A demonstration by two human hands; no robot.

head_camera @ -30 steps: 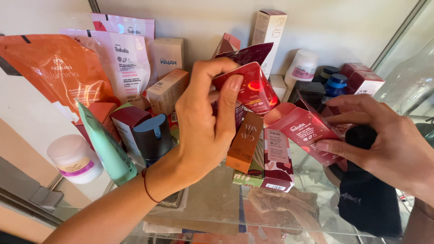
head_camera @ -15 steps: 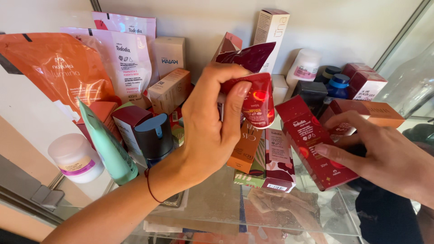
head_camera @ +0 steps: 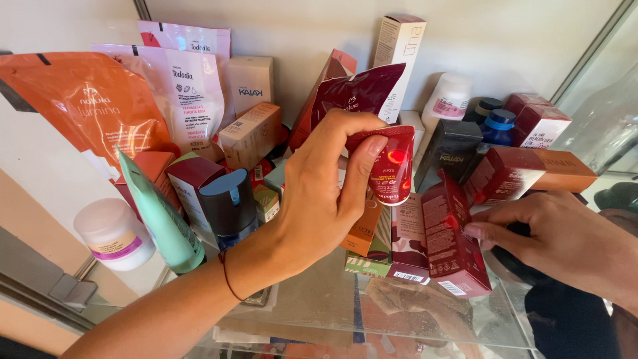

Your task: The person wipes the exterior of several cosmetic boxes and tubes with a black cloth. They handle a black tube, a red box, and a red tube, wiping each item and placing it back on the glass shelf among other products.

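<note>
My left hand (head_camera: 319,199) holds a small red tube (head_camera: 392,166) upright between thumb and fingers, above the middle of a glass shelf (head_camera: 312,312). My right hand (head_camera: 565,242) rests its fingertips on the side of a dark red box (head_camera: 452,242) that stands tilted on the shelf at centre right. A second dark red box (head_camera: 505,174) lies just above my right hand. Behind the tube stands a dark red pouch (head_camera: 352,93).
The shelf is crowded: an orange pouch (head_camera: 86,110), white-pink pouches (head_camera: 189,86), beige boxes (head_camera: 249,129), a mint green tube (head_camera: 163,219), a white jar (head_camera: 113,233), a blue-capped bottle (head_camera: 229,206), a tall white box (head_camera: 397,53), dark bottles (head_camera: 495,123) at the back right.
The red tube has turned upright in my left hand. My right hand has lowered the dark red box from a slanted hold onto the shelf and drawn back to its side.
</note>
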